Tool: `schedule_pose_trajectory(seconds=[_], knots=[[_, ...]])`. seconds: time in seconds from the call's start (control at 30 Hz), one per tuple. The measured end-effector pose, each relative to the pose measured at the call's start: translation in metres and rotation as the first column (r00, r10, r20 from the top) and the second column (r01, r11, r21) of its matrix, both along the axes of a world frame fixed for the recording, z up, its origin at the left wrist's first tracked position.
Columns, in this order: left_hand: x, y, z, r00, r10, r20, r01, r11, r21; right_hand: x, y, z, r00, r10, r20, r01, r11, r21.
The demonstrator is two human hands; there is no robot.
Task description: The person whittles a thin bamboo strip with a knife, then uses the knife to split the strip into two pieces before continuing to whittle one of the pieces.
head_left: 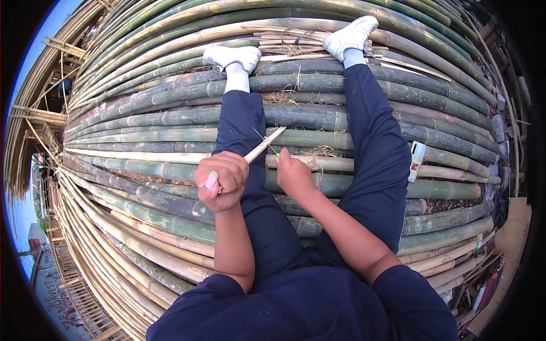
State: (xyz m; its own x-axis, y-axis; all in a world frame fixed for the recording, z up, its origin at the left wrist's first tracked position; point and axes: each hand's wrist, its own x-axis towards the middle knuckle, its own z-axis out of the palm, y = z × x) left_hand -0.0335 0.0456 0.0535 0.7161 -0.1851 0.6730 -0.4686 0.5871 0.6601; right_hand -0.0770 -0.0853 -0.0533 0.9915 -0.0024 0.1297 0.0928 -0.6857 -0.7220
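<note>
The person is sitting on a stack of bamboo poles (170, 119), legs stretched out, white shoes (233, 55) resting further up the pile. The left hand (222, 181) is closing in a tight fist around the handle of a knife (265, 144), whose pale blade is angling up and to the right toward the other hand. The right hand (294, 173) is lying between the knees with its fingers curled together, apparently pinching a thin green sliver (277, 153) just where the blade tip is reaching; how firmly the fingers are holding it cannot be told, since the sliver is tiny and mostly hidden. A fine strand is also showing above the blade, too faint to identify. A phone (417, 161) is lying on a pole beside the right leg. The risks, as I judge them: the blade is working very close to the right fingertips and over the thigh, so a slip along the sliver could be sending the edge into a finger or the trousers. The round poles are offering an unsteady seat, and any shift of weight could be jolting the cutting hand. The phone could be sliding off between the poles.
</note>
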Motion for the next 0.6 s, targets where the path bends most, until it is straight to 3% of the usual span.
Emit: schedule_pose_trajectory(seconds=[0.07,0.17,0.2,0.3,0.4,0.47,0.6], knots=[[0.002,-0.001,-0.002,1.0,-0.003,0.005,0.004,1.0,-0.009,0.002,-0.002,0.0,0.996,-0.038,-0.087,0.031,0.997,-0.078],[0.0,-0.007,0.0,1.0,-0.009,0.008,0.008,1.0,0.02,-0.004,-0.002,0.027,1.0,0.015,0.014,-0.015,1.0,0.005],[-0.003,-0.006,-0.001,1.0,-0.002,0.001,0.002,1.0,0.019,0.0,0.001,0.008,0.996,0.009,-0.091,-0.015,0.998,-0.058],[-0.002,-0.008,-0.002,1.0,-0.014,-0.002,0.014,1.0,0.014,0.01,-0.01,-0.056,0.986,-0.13,-0.104,0.112,0.981,-0.16],[0.001,-0.011,0.001,1.0,-0.026,0.008,0.026,0.999,0.018,0.006,-0.018,0.022,0.986,-0.087,-0.14,0.079,0.995,-0.062],[-0.003,-0.011,0.001,1.0,-0.006,-0.002,0.006,1.0,0.026,0.0,-0.015,0.029,0.995,0.003,-0.095,-0.002,1.0,0.016],[-0.003,-0.011,-0.002,1.0,-0.013,-0.007,0.013,1.0,0.001,0.006,-0.01,-0.063,0.981,-0.11,-0.158,0.099,0.992,-0.074]])
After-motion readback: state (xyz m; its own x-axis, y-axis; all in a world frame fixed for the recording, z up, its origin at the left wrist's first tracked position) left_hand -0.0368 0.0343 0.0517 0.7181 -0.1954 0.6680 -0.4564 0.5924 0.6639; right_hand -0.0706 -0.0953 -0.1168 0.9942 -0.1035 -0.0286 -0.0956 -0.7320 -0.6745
